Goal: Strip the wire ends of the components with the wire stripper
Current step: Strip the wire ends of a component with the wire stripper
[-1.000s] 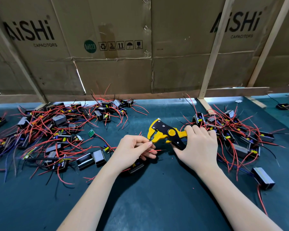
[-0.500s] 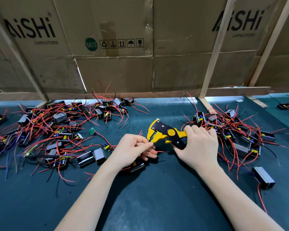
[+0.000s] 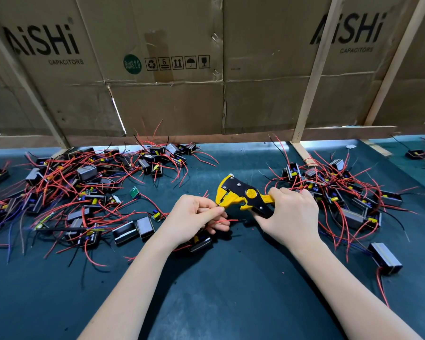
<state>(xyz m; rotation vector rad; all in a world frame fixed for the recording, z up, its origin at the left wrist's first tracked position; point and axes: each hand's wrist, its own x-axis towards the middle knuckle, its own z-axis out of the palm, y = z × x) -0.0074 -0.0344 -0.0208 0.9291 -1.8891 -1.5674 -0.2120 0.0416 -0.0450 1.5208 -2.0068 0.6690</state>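
Backdrop: flattened cardboard cartons printed "AiSHi CAPACITORS", braced by pale wooden battens.
Surface: dark teal mat spread across the bench.
Left hand: fingers curled, pinching a red wire between thumb and fingertips, just beside the tool's nose.
Right hand: wrapped around the handles of the yellow-and-black wire stripper, head pointing left.
Stripper head: raised just above the mat at centre, touching or nearly touching the left fingertips; whether a wire sits inside, impossible to tell.
Component in work: small black block, lying on the mat under the left hand, partly hidden.
Left heap: tangled components with red, black and blue leads.
Right heap: more of the same, just beyond the right hand.
Stray unit: alone near the right forearm.
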